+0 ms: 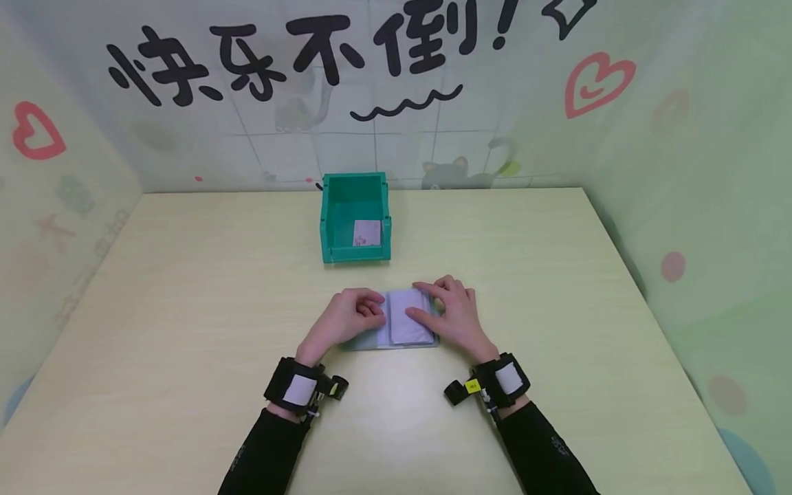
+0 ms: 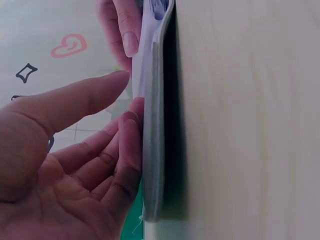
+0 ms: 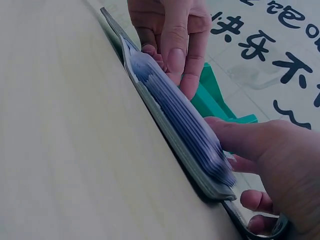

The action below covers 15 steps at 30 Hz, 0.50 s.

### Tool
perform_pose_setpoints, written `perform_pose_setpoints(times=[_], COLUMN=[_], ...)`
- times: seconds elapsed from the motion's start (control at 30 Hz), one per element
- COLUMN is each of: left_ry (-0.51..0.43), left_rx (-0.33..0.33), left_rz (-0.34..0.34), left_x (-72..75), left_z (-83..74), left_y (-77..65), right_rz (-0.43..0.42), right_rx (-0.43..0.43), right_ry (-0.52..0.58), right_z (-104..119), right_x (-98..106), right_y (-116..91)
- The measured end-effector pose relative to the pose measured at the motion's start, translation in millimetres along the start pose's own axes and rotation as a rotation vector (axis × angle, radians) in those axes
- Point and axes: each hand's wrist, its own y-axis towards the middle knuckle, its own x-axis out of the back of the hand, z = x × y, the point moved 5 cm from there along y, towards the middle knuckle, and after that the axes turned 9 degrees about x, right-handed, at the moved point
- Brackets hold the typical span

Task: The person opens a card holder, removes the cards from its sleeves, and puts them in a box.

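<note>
A small open booklet [image 1: 364, 342] with a grey-green cover lies on the table, its many thin lavender leaves [image 3: 187, 117] stacked on the right side. My left hand [image 1: 351, 316] touches the left page near the fold with loosely bent fingers. Over the right half is my right hand [image 1: 454, 313]. Its thumb rests on the top leaf and the index finger reaches along the far edge. From the left wrist view the cover [image 2: 153, 150] shows edge-on, with left fingertips against the page. Whether a loose card lies under the fingers is hidden.
Behind the booklet stands a green open-front bin [image 1: 355, 254] with a small lavender-pink card [image 1: 367, 232] inside. The pale wooden table [image 1: 185, 289] meets a printed backdrop [image 1: 260, 158] at its back and sides.
</note>
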Motion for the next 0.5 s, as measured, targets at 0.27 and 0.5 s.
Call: perform_pose_setpoints(times=[0.27, 0.5], left_ry=[-0.057, -0.129], left_rx=[0.024, 0.021], left_rz=[0.017, -0.028], left_x=[-1.4, -1.6], left_z=[8.0, 13.1], left_y=[2.5, 4.5], right_rz=[-0.072, -0.068], right_rx=[-0.012, 0.056], right_ry=[0.128, 0.063], right_z=[1.7, 15.3], right_x=[1.4, 8.6], right_y=[2.9, 6.5])
